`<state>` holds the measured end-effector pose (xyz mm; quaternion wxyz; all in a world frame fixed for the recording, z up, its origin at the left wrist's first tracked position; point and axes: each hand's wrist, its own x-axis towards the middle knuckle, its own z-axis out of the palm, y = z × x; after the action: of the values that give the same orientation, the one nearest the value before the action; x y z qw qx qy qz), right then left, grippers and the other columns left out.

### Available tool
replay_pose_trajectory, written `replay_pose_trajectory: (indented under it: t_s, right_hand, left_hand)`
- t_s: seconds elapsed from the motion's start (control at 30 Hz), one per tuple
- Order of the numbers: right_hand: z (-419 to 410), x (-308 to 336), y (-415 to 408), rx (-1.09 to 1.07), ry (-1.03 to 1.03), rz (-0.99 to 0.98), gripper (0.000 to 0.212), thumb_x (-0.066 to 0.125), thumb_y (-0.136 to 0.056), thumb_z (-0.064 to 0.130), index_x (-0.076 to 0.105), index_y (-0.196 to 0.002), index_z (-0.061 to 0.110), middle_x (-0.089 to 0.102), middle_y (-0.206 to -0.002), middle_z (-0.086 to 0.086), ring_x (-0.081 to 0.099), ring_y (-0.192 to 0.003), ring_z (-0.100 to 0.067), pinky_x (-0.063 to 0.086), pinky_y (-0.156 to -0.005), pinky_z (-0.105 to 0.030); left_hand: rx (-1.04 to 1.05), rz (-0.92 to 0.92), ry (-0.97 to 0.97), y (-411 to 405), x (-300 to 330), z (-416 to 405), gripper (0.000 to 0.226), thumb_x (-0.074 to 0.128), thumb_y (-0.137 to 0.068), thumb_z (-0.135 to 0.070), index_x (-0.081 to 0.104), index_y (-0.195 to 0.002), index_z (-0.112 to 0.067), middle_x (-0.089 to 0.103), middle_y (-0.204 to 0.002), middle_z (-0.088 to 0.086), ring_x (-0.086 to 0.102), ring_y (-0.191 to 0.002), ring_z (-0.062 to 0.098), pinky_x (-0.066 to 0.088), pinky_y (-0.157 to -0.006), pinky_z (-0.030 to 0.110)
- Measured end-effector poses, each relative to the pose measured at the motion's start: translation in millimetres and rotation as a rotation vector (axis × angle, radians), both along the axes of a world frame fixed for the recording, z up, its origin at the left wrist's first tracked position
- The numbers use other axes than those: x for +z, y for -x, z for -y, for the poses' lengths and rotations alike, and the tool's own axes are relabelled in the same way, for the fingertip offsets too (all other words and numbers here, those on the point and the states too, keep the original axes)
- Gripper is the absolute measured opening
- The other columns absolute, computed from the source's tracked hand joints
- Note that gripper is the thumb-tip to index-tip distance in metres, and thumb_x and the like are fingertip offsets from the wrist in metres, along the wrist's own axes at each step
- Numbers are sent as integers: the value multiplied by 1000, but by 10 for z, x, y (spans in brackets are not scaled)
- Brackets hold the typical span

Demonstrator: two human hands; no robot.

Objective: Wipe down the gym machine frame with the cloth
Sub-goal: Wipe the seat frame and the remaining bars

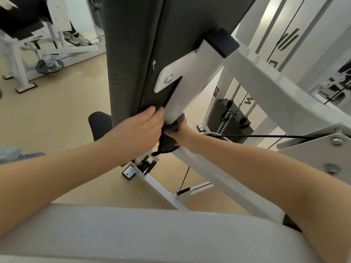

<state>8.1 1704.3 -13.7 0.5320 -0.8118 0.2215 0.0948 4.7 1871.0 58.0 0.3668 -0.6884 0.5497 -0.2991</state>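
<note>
Mostly hidden, the dark cloth [168, 143] showed only as a crumpled fold between the two hands, bunched against the lower end of the white frame tube [182, 95] of the gym machine. The right hand [180, 132] gripped it from below, fingers curled round the fabric and the tube's underside, so those fingers were largely out of sight behind the cloth. The left hand [141, 128] sat just left of that grip, its fingers curled and pinching the cloth's upper edge where it met the back pad [133, 54]; the fingertips vanished into the fabric, and how much cloth lay under them could not be made out. A loose tail of cloth hung just below the grip.

Above the grip, the tube ran up to a black end cap [222, 43]. Right of the grip stood a weight stack [228, 118], partly screened by frame members, with a black cable [266, 136] crossing toward it. Below the grip, a pale padded bench [133, 234] filled the lower view, cut off at the edge. Far up-left, another machine [24, 54] and someone's shoe [76, 37] were blurred.
</note>
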Motion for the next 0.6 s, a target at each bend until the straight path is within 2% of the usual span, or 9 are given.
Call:
replay_pose_trajectory:
  t_s: [0.13,0.23,0.3,0.37,0.4,0.47,0.53,0.6]
  right_hand:
    - [174,170,250,-12,85,53,53,58,-90,21,30,-132,5,54,-117,-18,54,-108,-33,48,-90,-49]
    - [179,444,540,45,88,126,47,59,-90,21,37,-131,12,57,-112,-9,55,-102,-23,50,-83,-35]
    - [146,669,744,116,90,182,37,59,-90,17,43,-124,16,59,-103,0,56,-92,-13,47,-75,-21]
    - [120,911,966,108,151,206,30,59,-90,16,48,-117,18,60,-95,7,57,-86,-5,48,-73,-13]
    - [122,1031,1071,73,178,213,26,59,-90,16,50,-114,20,59,-92,10,56,-83,-2,49,-72,-13]
    - [144,1281,1307,-61,167,253,17,58,-90,17,53,-106,21,61,-89,10,56,-79,-1,49,-60,-9]
    - [176,1526,1611,-235,118,335,11,57,-91,17,55,-101,21,64,-89,6,58,-76,-5,45,-52,-11]
    - [171,1703,1984,-417,84,468,8,57,-91,16,57,-95,22,65,-86,3,58,-74,-11,43,-53,-17]
  left_hand:
    - [-19,-175,-87,50,2,33,30,46,-80,-15,72,-96,-19,68,-105,2,59,-108,20,47,-93,32]
    - [-40,-331,-148,24,-82,83,30,40,-91,-10,54,-117,-12,54,-118,7,47,-113,24,40,-95,37]
    - [26,-494,-138,17,-62,150,31,38,-92,-13,46,-122,-13,50,-119,5,46,-107,22,41,-87,35]
    - [27,-615,-76,50,-30,239,28,36,-93,-15,47,-119,-16,51,-105,1,49,-88,19,42,-69,32]
    - [26,-670,-54,87,-26,279,26,34,-94,-17,47,-117,-17,48,-96,-1,46,-80,18,38,-61,31]
    - [24,-802,-26,198,1,355,24,33,-95,-22,49,-114,-21,40,-87,-4,42,-75,16,33,-56,29]
    - [-6,-975,55,324,109,414,19,35,-94,-22,52,-102,-22,47,-84,-5,49,-75,17,41,-58,31]
    - [-99,-1155,195,446,247,478,16,39,-93,-20,55,-93,-20,58,-84,0,54,-74,21,48,-65,35]
